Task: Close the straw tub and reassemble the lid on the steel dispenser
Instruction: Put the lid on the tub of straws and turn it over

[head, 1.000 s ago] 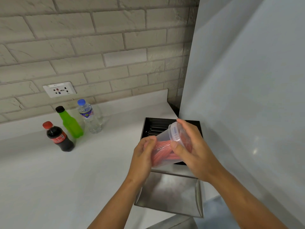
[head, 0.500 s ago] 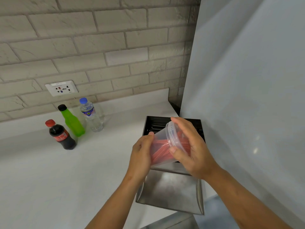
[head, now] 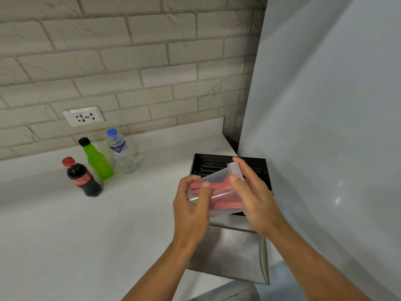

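1. Straw tub is held up in the air by both hands, over the open steel dispenser. It is see-through and has red straws inside.
2. The left hand is wrapped around the bottom end of the tub. The right hand is closed over the mouth end, where the tub lid sits.
3. A moment ago the tub pointed more upward and the right hand cupped the lid from the top. Now the tub lies more on its side, and the right hand has slid along it with its fingers pressed at the rim.
4. I think the lid is being pushed on all the way round. I cannot tell if it has snapped shut yet.
5. The dispenser box is still open, with dark straws showing inside. Its steel lid lies flat on the table, just in front of the box. That part is not done yet.
6. Farther left stand a cola bottle, a green bottle and a water bottle. They have not moved.
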Available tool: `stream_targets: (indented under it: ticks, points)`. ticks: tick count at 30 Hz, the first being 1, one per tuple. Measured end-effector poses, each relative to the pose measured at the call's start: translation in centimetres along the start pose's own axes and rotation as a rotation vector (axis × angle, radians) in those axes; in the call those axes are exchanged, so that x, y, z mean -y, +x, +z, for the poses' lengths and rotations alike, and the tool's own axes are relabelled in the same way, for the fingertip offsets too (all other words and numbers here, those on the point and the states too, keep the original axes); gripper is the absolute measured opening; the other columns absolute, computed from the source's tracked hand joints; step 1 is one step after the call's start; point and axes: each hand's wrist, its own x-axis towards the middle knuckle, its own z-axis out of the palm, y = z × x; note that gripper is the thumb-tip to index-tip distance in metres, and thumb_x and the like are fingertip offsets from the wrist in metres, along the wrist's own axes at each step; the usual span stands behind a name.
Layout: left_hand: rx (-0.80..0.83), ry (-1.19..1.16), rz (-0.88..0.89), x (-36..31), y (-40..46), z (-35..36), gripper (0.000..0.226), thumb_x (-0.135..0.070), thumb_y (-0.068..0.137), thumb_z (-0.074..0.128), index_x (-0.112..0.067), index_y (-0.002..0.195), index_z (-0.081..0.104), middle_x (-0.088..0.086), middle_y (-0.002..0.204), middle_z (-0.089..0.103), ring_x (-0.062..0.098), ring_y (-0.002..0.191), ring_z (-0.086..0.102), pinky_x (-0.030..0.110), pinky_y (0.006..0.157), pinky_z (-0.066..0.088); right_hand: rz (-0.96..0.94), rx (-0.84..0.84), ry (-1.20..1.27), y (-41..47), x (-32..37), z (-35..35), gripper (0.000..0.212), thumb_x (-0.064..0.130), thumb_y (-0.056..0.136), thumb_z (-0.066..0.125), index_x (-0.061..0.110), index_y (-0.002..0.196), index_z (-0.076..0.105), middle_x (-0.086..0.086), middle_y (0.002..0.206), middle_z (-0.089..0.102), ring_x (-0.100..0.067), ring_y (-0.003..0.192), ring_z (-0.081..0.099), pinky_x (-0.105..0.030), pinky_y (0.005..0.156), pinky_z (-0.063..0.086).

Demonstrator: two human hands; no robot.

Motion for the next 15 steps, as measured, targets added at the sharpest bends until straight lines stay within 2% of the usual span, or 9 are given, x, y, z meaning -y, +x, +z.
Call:
stream_targets:
  ticks: [2, 3, 5, 6, 8, 10, 12, 15]
  points:
    - [-0.004, -0.027, -0.03, -0.2, 0.5, -0.2, 0.029, -0.06, 0.09, 0.059, -0.037, 0.106, 0.067, -0.013, 0.105, 0.072, 0.009, 0.097, 0.071, 0.03, 0.079, 0.062, -0.002, 0.099, -0.059, 0.1, 0.5, -0.8, 0.097, 0.092, 0.074, 0.045, 0.043, 0.157, 0.032, 0.031, 0.153, 0.039, 0.023, 0.134, 0.034, -0.005, 0.106, 0.037]
    - [-0.006, -0.048, -0.052, -0.3, 0.7, -0.2, 0.029, -0.059, 0.088, 0.059, -0.036, 0.102, 0.069, -0.012, 0.102, 0.072, 0.009, 0.095, 0.071, 0.028, 0.078, 0.06, -0.013, 0.145, -0.082, 0.1, 0.6, -1.2, 0.098, 0.093, 0.074, 0.043, 0.045, 0.157, 0.027, 0.031, 0.156, 0.035, 0.019, 0.139, 0.032, -0.014, 0.113, 0.038]
    - [0.008, -0.084, -0.108, -0.3, 1.0, -0.2, 0.03, -0.058, 0.087, 0.06, -0.032, 0.098, 0.071, -0.006, 0.1, 0.074, 0.017, 0.096, 0.071, 0.03, 0.079, 0.061, -0.102, 0.192, -0.158, 0.1, 0.7, -1.7, 0.088, 0.083, 0.085, 0.045, 0.042, 0.159, 0.022, 0.026, 0.162, 0.029, 0.007, 0.147, 0.029, -0.032, 0.119, 0.036]
    - [0.025, -0.1, -0.132, -0.3, 1.1, -0.2, 0.031, -0.056, 0.087, 0.059, -0.03, 0.098, 0.072, 0.0, 0.102, 0.075, 0.024, 0.098, 0.072, 0.037, 0.082, 0.062, -0.175, 0.193, -0.198, 0.1, 0.8, -1.8, 0.083, 0.075, 0.09, 0.048, 0.038, 0.159, 0.021, 0.021, 0.164, 0.027, 0.001, 0.15, 0.027, -0.036, 0.12, 0.035]
    - [0.063, -0.121, -0.164, -0.4, 1.2, -0.2, 0.035, -0.055, 0.086, 0.057, -0.028, 0.099, 0.074, 0.006, 0.104, 0.076, 0.029, 0.1, 0.074, 0.041, 0.083, 0.063, -0.312, 0.182, -0.245, 0.1, 0.6, -1.8, 0.077, 0.062, 0.095, 0.052, 0.032, 0.159, 0.023, 0.011, 0.165, 0.029, -0.011, 0.153, 0.027, -0.038, 0.12, 0.034]
    - [0.066, -0.113, -0.152, -0.6, 0.9, -0.1, 0.035, -0.056, 0.087, 0.056, -0.029, 0.101, 0.074, 0.003, 0.104, 0.076, 0.024, 0.099, 0.074, 0.032, 0.078, 0.063, -0.381, 0.139, -0.234, 0.2, 0.4, -1.6, 0.068, 0.052, 0.097, 0.056, 0.032, 0.157, 0.029, 0.009, 0.16, 0.037, -0.018, 0.15, 0.035, -0.036, 0.118, 0.037]
    - [0.027, -0.075, -0.083, -0.7, 0.5, 0.1, 0.034, -0.057, 0.089, 0.056, -0.031, 0.105, 0.071, -0.006, 0.104, 0.074, 0.014, 0.097, 0.073, 0.025, 0.075, 0.06, -0.326, 0.069, -0.153, 0.4, 0.0, -1.2, 0.06, 0.046, 0.096, 0.056, 0.034, 0.152, 0.038, 0.013, 0.153, 0.046, -0.015, 0.145, 0.043, -0.036, 0.115, 0.041]
    - [-0.023, -0.057, -0.024, -0.5, -0.4, 0.5, 0.036, -0.058, 0.091, 0.057, -0.03, 0.113, 0.067, -0.016, 0.104, 0.071, 0.003, 0.096, 0.071, 0.014, 0.069, 0.056, -0.109, 0.029, -0.021, 0.4, 0.3, -0.5, 0.058, 0.056, 0.092, 0.052, 0.042, 0.148, 0.045, 0.022, 0.147, 0.052, -0.003, 0.138, 0.048, -0.04, 0.114, 0.044]
